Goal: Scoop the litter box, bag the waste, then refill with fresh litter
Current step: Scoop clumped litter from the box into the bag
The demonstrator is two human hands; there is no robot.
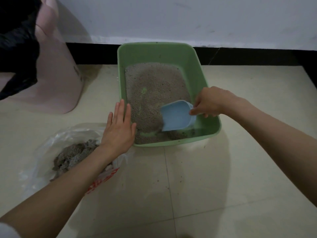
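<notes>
Head view: green litter box (202, 79) on tiled floor (205, 186), part-filled with grey litter (154, 86). Right hand (212, 102) grips the blue scoop (176, 115) by its handle, mouth in the litter. Left hand (118, 129), fingers spread flat, rests against the box's left wall. Clear plastic bag (56, 143) of scooped waste (72, 157) lies left; pink bin (58, 69) behind.

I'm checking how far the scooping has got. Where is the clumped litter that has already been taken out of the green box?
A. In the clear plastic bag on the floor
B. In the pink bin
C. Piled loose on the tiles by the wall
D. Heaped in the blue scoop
A: a grey heap of clumped litter lies inside the clear plastic bag on the floor, left of the green box, beside the left hand.
</notes>
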